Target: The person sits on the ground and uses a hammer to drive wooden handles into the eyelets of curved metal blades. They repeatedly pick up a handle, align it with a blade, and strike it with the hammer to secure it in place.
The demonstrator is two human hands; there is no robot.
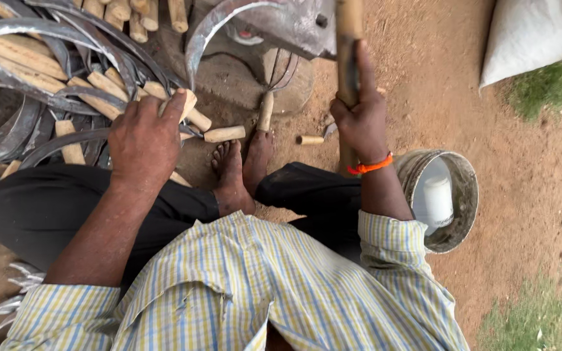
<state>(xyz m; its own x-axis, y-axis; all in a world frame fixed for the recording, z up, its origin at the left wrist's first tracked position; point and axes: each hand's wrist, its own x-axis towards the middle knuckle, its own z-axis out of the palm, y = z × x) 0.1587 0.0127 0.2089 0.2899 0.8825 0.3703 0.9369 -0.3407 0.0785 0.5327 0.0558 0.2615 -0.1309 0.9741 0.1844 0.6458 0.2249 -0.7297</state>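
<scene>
Hammer head is cut off at the top edge. Right hand (361,120) grips the wooden handle (348,26). Left hand (143,140) closes on a sickle handle (187,104) atop the sickle pile (40,84).

Two hands (143,140), two bare feet (242,166), one metal bucket (466,188), one white sack (528,36), many wooden-handled sickles (47,71)

Outdoor setting. The ground (528,175) is bare reddish-brown packed earth under even daylight. A white woven sack (528,32) lies at far right. Grass patches (544,88) grow beside the sack and at near right. A flat stone block (242,78) sits at far centre.
</scene>
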